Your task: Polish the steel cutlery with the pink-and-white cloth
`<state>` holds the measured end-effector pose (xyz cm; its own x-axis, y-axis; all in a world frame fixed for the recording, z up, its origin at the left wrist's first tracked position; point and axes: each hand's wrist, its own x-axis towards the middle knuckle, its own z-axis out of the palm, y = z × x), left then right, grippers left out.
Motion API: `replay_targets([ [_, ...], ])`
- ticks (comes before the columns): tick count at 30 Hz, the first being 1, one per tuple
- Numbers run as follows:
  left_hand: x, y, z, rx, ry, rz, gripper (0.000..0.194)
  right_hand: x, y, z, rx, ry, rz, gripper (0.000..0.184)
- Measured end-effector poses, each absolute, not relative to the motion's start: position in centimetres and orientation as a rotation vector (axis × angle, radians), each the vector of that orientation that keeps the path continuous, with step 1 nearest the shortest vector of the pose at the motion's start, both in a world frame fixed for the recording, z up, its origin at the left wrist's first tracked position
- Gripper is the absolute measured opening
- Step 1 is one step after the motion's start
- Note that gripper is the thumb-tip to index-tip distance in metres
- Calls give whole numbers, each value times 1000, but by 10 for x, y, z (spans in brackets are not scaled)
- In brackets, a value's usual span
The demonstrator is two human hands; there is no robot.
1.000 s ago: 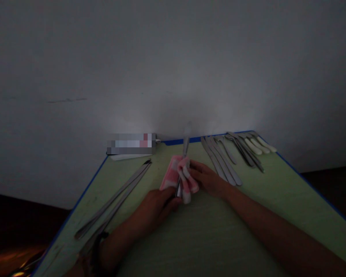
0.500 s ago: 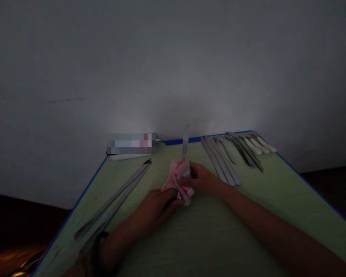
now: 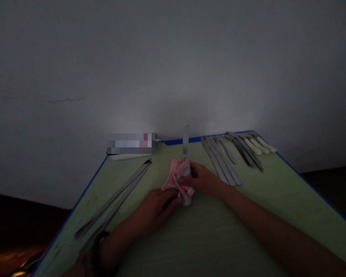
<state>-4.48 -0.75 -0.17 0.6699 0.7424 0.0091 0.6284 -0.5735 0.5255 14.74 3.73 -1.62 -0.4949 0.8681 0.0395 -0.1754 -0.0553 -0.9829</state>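
A table knife (image 3: 185, 141) points away from me over the middle of the table, its blade upward in view. My left hand (image 3: 163, 204) is closed on the handle end of the knife. A pink and white cloth (image 3: 175, 175) is bunched around the knife above that grip. My right hand (image 3: 198, 177) is closed on the cloth, pressing it about the knife from the right side. The fingers and the cloth hide most of the handle.
On the right of the green table (image 3: 216, 231) lie several table knives (image 3: 220, 161), a fork (image 3: 225, 149), dark-handled cutlery (image 3: 243, 150) and white-handled cutlery (image 3: 256, 145). Two long knives (image 3: 118, 192) lie at left. A blurred-out box (image 3: 131, 143) stands at the back left, before the wall (image 3: 173, 57).
Almost nothing differs. Both hands keep their hold on the knife and cloth, with only a very slight shift of the cloth and the left fingers.
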Motion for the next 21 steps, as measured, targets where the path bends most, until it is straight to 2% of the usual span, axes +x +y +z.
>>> replay_targets([
  [21, -43, -7, 0, 2388, 1058, 343, 26, 148, 38, -17, -808, -1473, 1626, 34],
])
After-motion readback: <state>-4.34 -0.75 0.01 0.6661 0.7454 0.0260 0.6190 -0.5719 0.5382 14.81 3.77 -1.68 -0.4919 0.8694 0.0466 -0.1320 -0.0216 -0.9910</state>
